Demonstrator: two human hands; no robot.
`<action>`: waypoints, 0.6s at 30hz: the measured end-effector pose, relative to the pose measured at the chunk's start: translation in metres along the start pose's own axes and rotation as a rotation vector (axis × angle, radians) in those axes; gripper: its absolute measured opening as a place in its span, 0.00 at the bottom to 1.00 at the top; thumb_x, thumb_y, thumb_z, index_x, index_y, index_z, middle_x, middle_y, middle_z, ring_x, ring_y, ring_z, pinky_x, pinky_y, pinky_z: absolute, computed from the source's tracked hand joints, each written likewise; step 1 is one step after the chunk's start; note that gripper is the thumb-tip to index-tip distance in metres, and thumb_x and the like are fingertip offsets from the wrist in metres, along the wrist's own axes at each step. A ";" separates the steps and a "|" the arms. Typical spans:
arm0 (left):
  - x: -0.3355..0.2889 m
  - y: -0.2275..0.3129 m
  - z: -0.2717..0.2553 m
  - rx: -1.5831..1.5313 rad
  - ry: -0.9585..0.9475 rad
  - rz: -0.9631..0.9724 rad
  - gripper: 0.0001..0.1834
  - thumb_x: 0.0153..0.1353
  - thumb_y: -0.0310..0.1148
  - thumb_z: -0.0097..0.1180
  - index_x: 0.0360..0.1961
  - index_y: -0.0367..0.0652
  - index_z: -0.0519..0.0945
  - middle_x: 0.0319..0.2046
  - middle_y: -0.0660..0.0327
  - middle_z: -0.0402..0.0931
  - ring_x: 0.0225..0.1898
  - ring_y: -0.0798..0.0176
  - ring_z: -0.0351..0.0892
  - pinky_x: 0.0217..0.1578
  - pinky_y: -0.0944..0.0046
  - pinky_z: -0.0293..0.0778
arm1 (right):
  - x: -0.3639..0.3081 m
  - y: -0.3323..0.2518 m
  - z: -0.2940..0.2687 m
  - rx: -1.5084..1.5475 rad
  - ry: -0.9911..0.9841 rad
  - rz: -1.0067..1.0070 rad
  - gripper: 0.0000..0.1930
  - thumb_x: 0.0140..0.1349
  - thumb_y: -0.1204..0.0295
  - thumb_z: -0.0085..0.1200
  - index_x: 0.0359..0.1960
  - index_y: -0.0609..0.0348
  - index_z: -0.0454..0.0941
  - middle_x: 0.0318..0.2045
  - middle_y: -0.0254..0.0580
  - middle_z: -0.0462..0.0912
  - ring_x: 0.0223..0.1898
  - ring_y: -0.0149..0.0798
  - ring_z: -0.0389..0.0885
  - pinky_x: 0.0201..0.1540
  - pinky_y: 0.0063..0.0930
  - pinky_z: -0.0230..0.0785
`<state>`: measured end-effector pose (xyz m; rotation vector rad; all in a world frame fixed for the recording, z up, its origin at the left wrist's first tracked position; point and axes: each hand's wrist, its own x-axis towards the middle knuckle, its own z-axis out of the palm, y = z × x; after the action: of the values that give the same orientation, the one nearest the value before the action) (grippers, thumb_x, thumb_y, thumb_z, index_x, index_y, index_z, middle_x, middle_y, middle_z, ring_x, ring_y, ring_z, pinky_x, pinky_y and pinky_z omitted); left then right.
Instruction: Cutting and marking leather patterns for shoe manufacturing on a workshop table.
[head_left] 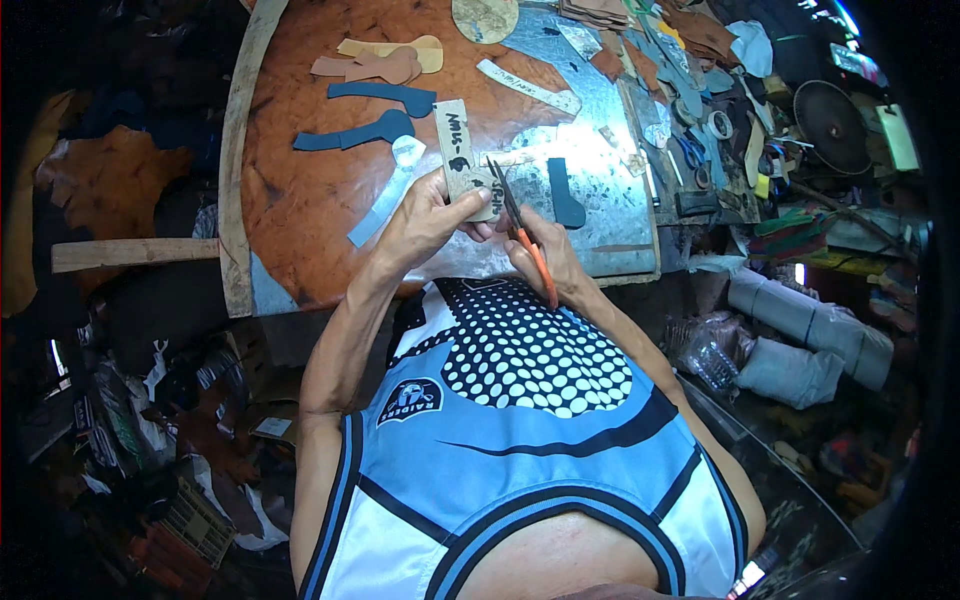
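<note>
Over the near part of the worktable, my left hand [425, 217] grips a pale, L-shaped flat template [455, 135] with dark handwriting, thumb on top and fingers underneath. My right hand [556, 258] is closed around scissors with orange handles [535, 256]. Their dark blades point up and away, close beside the template's right edge; whether they touch it I cannot tell. A dark blue leather cutout [566, 196] lies just right of the scissors. Left of my hands rests a light grey-blue strip [382, 205] with a rounded end.
Two dark blue cutouts [372, 132] and several tan ones [378, 66] lie on brown leather [290, 210] at the left. A white written-on strip [530, 87] and a round pale disc [485, 18] are farther back. Scraps, blue-handled scissors [690, 150] and a tape roll [719, 124] crowd the right.
</note>
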<state>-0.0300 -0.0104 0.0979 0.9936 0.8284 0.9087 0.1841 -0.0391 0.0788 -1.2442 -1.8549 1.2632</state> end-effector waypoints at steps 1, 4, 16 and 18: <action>0.000 0.000 -0.001 0.020 -0.005 -0.013 0.11 0.69 0.33 0.54 0.43 0.33 0.77 0.33 0.57 0.81 0.29 0.69 0.83 0.30 0.70 0.83 | 0.000 0.002 0.000 -0.006 -0.001 -0.015 0.12 0.56 0.71 0.52 0.39 0.66 0.73 0.20 0.45 0.73 0.21 0.38 0.73 0.27 0.34 0.68; 0.001 0.003 -0.003 0.042 -0.023 -0.023 0.11 0.69 0.34 0.55 0.42 0.34 0.77 0.31 0.57 0.81 0.28 0.69 0.83 0.29 0.70 0.83 | 0.000 0.004 -0.001 -0.028 -0.017 -0.001 0.12 0.56 0.71 0.51 0.39 0.66 0.73 0.19 0.44 0.73 0.21 0.37 0.73 0.27 0.34 0.67; 0.005 0.007 -0.014 0.104 -0.115 -0.054 0.12 0.67 0.35 0.58 0.43 0.35 0.76 0.29 0.58 0.80 0.26 0.68 0.82 0.25 0.70 0.81 | -0.003 0.010 -0.003 -0.020 -0.067 -0.013 0.13 0.53 0.72 0.51 0.39 0.66 0.74 0.18 0.41 0.73 0.20 0.35 0.74 0.26 0.32 0.68; 0.005 0.009 -0.014 0.114 -0.117 -0.058 0.13 0.67 0.35 0.58 0.43 0.35 0.75 0.29 0.58 0.80 0.25 0.68 0.82 0.25 0.70 0.81 | -0.004 0.013 -0.003 -0.021 -0.061 -0.024 0.13 0.53 0.72 0.51 0.39 0.66 0.74 0.18 0.41 0.73 0.20 0.35 0.74 0.26 0.32 0.68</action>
<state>-0.0425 0.0012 0.1006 1.1053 0.8126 0.7536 0.1927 -0.0403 0.0685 -1.2035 -1.9245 1.2853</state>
